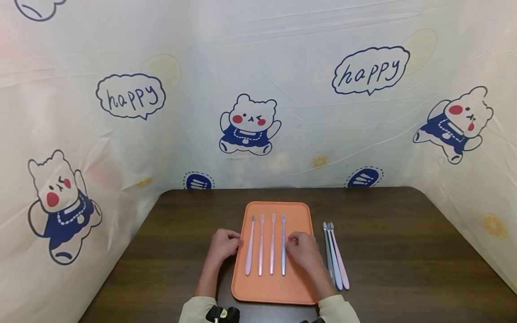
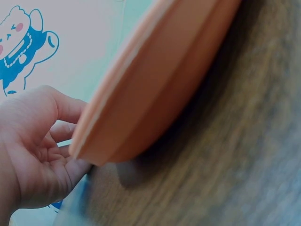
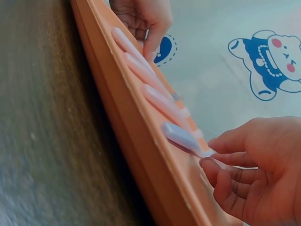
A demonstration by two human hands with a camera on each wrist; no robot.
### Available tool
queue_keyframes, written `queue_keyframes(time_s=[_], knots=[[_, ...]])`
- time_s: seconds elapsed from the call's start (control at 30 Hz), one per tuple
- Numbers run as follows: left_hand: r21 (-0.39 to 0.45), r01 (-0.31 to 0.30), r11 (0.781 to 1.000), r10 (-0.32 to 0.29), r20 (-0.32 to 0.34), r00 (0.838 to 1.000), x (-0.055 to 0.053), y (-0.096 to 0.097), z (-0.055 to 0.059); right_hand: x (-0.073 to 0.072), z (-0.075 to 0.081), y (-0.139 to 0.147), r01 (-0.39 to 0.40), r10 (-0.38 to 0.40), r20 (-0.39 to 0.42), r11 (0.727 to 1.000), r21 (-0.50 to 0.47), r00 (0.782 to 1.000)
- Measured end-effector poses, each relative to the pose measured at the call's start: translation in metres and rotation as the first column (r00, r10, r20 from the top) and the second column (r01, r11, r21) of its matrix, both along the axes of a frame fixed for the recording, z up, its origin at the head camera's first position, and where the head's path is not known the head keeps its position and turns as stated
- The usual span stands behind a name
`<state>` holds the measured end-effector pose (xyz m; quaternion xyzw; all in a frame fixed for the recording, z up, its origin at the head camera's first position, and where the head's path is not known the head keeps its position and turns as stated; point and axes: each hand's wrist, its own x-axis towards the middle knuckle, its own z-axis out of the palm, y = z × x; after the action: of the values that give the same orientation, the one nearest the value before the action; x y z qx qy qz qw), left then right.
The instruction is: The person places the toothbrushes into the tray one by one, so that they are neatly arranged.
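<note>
Three pink toothbrushes [image 1: 272, 251] and a blue toothbrush [image 1: 283, 260] lie side by side on an orange tray [image 1: 274, 289], heads toward the far end. My right hand [image 1: 304, 251] is over the tray's right side, and its thumb and index finger pinch the blue toothbrush around its neck; in the right wrist view the brush's handle [image 3: 181, 137] points away from the fingertips. At the tray's left edge, my left hand [image 1: 224, 244] grips the rim between thumb and fingers. The left wrist view shows this hand [image 2: 37, 146] at the tray's corner [image 2: 122, 127].
Right of the tray, three more toothbrushes lie close together on the dark wooden table [image 1: 383, 242]: a grey-blue one [image 1: 329, 255], a light blue one [image 1: 336, 264] and a pink one [image 1: 341, 262]. A printed curtain [image 1: 299, 112] surrounds the table's back and sides.
</note>
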<state>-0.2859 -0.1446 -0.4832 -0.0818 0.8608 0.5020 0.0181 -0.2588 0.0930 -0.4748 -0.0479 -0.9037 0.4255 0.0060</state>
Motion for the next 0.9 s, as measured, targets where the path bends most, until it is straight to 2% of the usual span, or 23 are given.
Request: queue_keyframes(time_s=[0.3,0.53,0.9], knots=[[-0.007,0.001,1.000,-0.001,-0.006,1.000,0.000,0.000,0.001,0.003,0.004,0.005,-0.004,0.004,-0.013,1.000,-0.023,1.000],[-0.011,0.000,1.000,0.000,-0.009,1.000,0.000,-0.001,0.000,0.002,0.003,0.008,-0.010,0.010,-0.032,1.000,0.002,0.999],[-0.007,0.005,1.000,-0.005,-0.016,1.000,0.001,-0.001,0.001,0.004,0.004,0.019,0.027,-0.027,-0.053,1.000,0.000,0.998]])
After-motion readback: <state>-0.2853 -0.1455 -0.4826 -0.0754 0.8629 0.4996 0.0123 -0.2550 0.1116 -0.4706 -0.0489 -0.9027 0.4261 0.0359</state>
